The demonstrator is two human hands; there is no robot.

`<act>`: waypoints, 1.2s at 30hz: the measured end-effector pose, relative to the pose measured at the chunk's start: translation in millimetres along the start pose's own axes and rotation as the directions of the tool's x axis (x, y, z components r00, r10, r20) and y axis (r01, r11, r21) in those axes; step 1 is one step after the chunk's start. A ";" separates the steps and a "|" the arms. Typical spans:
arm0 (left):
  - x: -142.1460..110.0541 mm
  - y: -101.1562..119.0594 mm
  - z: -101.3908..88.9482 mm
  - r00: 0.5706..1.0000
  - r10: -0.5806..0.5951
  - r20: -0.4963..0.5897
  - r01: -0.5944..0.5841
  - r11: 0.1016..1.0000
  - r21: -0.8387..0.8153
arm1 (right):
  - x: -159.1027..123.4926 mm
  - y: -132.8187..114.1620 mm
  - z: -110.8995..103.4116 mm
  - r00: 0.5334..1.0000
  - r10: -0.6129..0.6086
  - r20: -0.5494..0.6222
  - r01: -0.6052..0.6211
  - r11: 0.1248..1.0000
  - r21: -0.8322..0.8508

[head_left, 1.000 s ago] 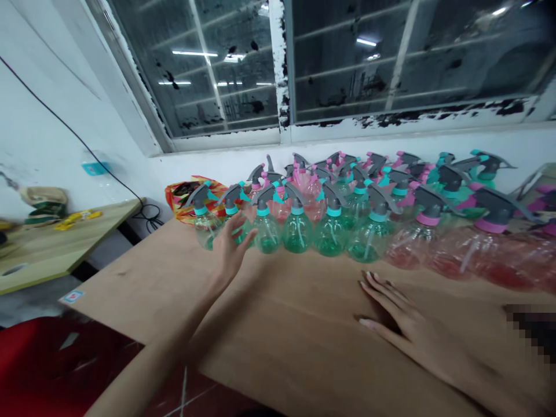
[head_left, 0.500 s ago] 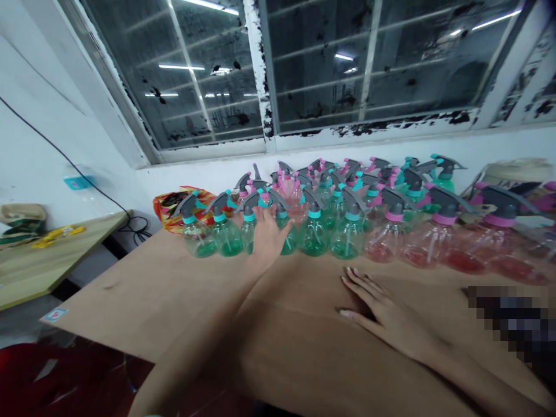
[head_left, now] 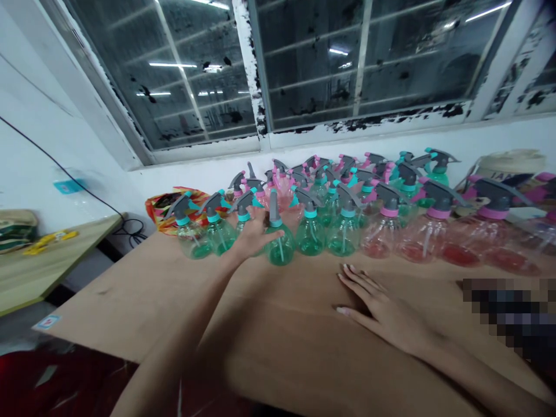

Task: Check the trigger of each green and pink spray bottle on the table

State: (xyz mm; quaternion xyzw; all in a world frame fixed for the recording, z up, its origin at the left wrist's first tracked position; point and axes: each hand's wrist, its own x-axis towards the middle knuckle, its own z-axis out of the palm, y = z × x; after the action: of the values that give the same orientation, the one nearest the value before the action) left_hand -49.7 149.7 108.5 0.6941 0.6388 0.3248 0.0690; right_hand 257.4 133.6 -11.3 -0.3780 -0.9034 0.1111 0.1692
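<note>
At the far left, yellow pieces [head_left: 48, 243] lie on a side counter [head_left: 72, 267], and a black cable [head_left: 61, 168] runs down along the wall to a coil. Next, on the brown counter [head_left: 125, 289], a red-and-orange bag [head_left: 155, 213] sits just behind green-tinted spray bottles [head_left: 191, 242] with turquoise collars. Right of these, the left hand [head_left: 251, 237] grasps a green bottle [head_left: 278, 253], thumb across its front and fingers partly hidden around its left side; the bottle stands upright in the front row, its gray trigger [head_left: 273, 209] turned toward the camera. Two more green bottles follow, then pink bottles [head_left: 419, 246], with others crowded behind near the wall. Before them, the right hand [head_left: 386, 315] rests released, palm down on the counter, fingers slightly spread. Farther right, a pale lettered bag [head_left: 512, 161] sits behind the bottles.
</note>
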 end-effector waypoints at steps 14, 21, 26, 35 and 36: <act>2.2 -24.8 -8.7 0.985 0.091 0.150 -0.049 0.964 -0.261 | -0.6 2.3 2.5 1.000 0.004 -0.025 -0.003 1.000 0.005; -13.1 -3.0 -17.2 0.970 0.081 0.227 -0.018 0.963 -0.269 | 0.1 1.7 -0.9 1.000 -0.009 -0.018 0.010 1.000 0.018; -41.0 22.8 -30.4 0.938 0.092 0.333 -0.005 0.967 -0.254 | 1.3 -0.2 -4.6 1.000 -0.011 -0.010 0.011 1.000 0.005; -70.2 61.3 -12.9 0.946 0.037 0.321 0.095 0.918 -0.385 | 0.6 3.0 -1.3 0.999 -0.027 -0.034 0.027 0.999 0.017; -69.6 64.8 -10.7 0.946 0.032 0.321 0.109 0.904 -0.413 | 0.6 3.2 -0.7 0.999 -0.027 -0.034 0.027 1.000 0.012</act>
State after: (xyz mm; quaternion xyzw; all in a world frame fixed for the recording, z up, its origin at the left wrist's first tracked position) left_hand 1.0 70.1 124.7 0.6927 0.5466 0.3375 0.3278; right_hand 259.3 136.3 -11.6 -0.3665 -0.9048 0.1079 0.1881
